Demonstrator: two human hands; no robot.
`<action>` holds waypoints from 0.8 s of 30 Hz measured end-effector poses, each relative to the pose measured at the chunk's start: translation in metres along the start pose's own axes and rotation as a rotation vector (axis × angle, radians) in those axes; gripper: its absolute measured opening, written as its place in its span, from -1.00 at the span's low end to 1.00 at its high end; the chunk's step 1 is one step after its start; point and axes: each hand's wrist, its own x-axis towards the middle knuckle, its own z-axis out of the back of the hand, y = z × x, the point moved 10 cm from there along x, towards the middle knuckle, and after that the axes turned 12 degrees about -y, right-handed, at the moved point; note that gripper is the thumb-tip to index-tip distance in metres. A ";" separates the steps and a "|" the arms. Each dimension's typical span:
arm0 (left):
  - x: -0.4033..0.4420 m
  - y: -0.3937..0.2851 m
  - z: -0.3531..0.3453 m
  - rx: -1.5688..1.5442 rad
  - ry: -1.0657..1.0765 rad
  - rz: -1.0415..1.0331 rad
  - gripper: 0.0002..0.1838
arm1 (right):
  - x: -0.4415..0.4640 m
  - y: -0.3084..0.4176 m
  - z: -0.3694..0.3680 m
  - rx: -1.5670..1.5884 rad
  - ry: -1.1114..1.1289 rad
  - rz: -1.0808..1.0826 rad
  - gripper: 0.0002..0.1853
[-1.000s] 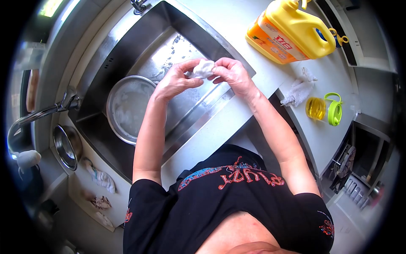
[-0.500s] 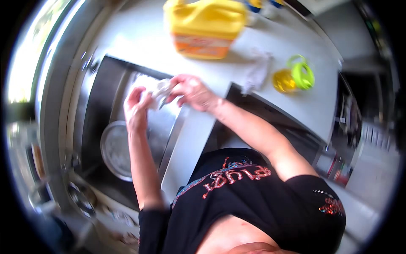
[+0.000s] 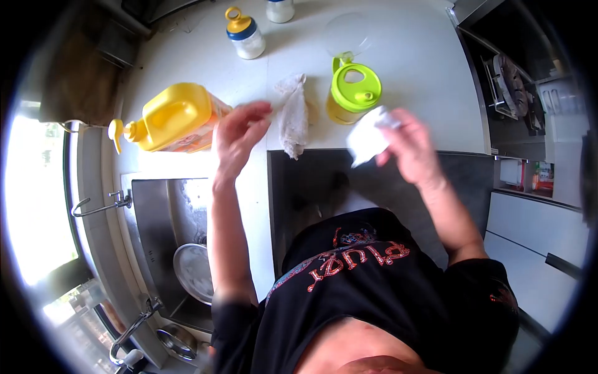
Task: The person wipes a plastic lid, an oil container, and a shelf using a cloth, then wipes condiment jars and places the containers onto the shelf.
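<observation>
My right hand [image 3: 410, 144] grips a crumpled white cloth [image 3: 367, 138], which is blurred and could be a paper wipe. Just behind the cloth stands an oil pot [image 3: 344, 112] with a lime-green lid and handle and yellow liquid inside. My left hand [image 3: 240, 134] is raised above the counter, thumb and fingers apart, with nothing in it that I can see. It partly covers a big yellow jug [image 3: 177, 115] with an orange label. To its right a whitish rag [image 3: 293, 118] lies rumpled on the counter.
At the left is a steel sink [image 3: 152, 212] with a round metal lid or pan [image 3: 194, 271] in it and a tap [image 3: 103, 204] beside it. A jar with a yellow-and-blue top [image 3: 245, 37] stands farther back. An open drawer [image 3: 511, 93] holds dishes at the right.
Both hands have come away from over the sink and parted. The white cloth is now only in my right hand, toward the oil pot. The view has turned rightward.
</observation>
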 end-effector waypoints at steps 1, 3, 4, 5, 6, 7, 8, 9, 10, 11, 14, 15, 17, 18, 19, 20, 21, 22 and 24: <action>0.011 -0.014 -0.017 -0.021 -0.001 -0.023 -0.67 | 0.009 0.029 0.025 -0.059 -0.092 0.157 -0.81; 0.034 -0.031 -0.043 -0.046 0.044 -0.069 -0.59 | 0.029 0.065 0.053 -0.113 -0.213 0.386 -0.85; 0.042 -0.037 -0.054 -0.054 0.044 -0.093 -0.58 | 0.034 0.082 0.052 -0.105 -0.249 0.486 -0.86; 0.049 -0.043 -0.064 -0.058 0.045 -0.116 -0.56 | 0.041 0.088 0.044 -0.058 -0.223 0.556 -0.86; 0.054 -0.049 -0.073 -0.062 0.046 -0.141 -0.55 | 0.048 0.093 0.032 -0.010 -0.198 0.627 -0.85; 0.059 -0.049 -0.081 -0.042 0.053 -0.109 -0.52 | 0.055 0.094 0.020 -0.067 -0.197 0.725 -0.85; 0.065 -0.049 -0.087 -0.071 0.055 -0.093 -0.52 | 0.062 0.093 0.008 -0.124 -0.200 0.820 -0.85; 0.068 -0.047 -0.092 -0.100 0.058 -0.073 -0.52 | 0.068 0.093 -0.004 -0.272 -0.216 0.908 -0.85; 0.070 -0.046 -0.097 -0.132 0.060 -0.054 -0.51 | 0.073 0.094 -0.016 -0.426 -0.229 0.993 -0.85; 0.070 -0.050 -0.100 -0.129 0.045 -0.067 -0.58 | 0.075 0.097 -0.023 -0.460 -0.250 1.077 -0.84; 0.075 -0.047 -0.109 -0.005 0.093 -0.102 -0.69 | 0.073 0.104 -0.039 -0.574 -0.302 1.209 -0.80; 0.076 -0.045 -0.111 -0.070 0.077 -0.092 -0.78 | 0.074 0.103 -0.043 -0.597 -0.308 1.235 -0.81; 0.075 -0.048 -0.110 -0.078 0.056 -0.085 -0.78 | 0.074 0.101 -0.052 -0.666 -0.315 1.254 -0.81; 0.074 -0.050 -0.110 -0.081 0.048 -0.084 -0.79 | 0.073 0.100 -0.055 -0.690 -0.293 1.254 -0.80; 0.074 -0.049 -0.111 -0.134 0.045 -0.090 -0.80 | 0.073 0.101 -0.058 -0.716 -0.271 1.257 -0.80; 0.075 -0.049 -0.111 -0.106 0.052 -0.094 -0.81 | 0.072 0.100 -0.061 -0.746 -0.246 1.260 -0.79; 0.075 -0.048 -0.111 -0.079 0.057 -0.098 -0.81 | 0.068 0.100 -0.065 -0.771 -0.215 1.298 -0.78; 0.075 -0.048 -0.111 -0.051 0.064 -0.103 -0.82 | 0.064 0.098 -0.068 -0.794 -0.186 1.335 -0.78; 0.075 -0.049 -0.111 -0.066 0.056 -0.115 -0.83 | 0.062 0.096 -0.074 -0.874 -0.123 1.356 -0.79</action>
